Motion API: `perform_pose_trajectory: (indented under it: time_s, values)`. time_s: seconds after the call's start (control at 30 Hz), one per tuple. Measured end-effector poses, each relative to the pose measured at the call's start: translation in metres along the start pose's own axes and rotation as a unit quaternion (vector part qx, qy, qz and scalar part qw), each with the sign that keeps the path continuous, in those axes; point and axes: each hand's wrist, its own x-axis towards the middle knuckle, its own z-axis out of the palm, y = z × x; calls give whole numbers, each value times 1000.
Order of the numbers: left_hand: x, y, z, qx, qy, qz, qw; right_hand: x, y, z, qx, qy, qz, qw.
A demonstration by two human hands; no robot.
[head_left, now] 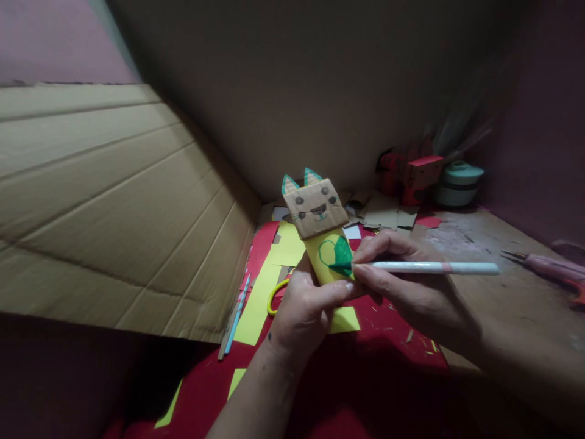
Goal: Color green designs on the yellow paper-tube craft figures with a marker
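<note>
My left hand (306, 305) is wrapped round the yellow body of a cardboard cat figure (315, 210), its thumb across the lower front. The cat's head is brown cardboard with a drawn face and two ears edged in green. On the yellow body is a green heart (342, 253), its right part coloured in and its left part only outlined. Between the thumb and fingers of my right hand (388, 268) is a white felt-tip pen (434, 267), held level. Its green tip touches the heart near the bottom.
A large cardboard sheet (114, 207) rises on the left. Yellow scissors (273, 299), a blue pencil (237, 317) and yellow paper strips (256, 311) lie on red cloth (365, 378). At the back right are a red box figure (423, 177) and a pale green pot (459, 183). A pointed tool (543, 265) lies right.
</note>
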Motion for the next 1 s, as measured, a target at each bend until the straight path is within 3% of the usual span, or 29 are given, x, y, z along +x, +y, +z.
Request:
perform_pose_trajectory:
  time_s: [0.63,1.0]
  values:
    - [-1,0,-2,34,-23,11,999,-2,-1,0,-9,4,-1,1000]
    - [0,1,-1,5,1,12,1000,-2,2,-2,11,4,1,1000]
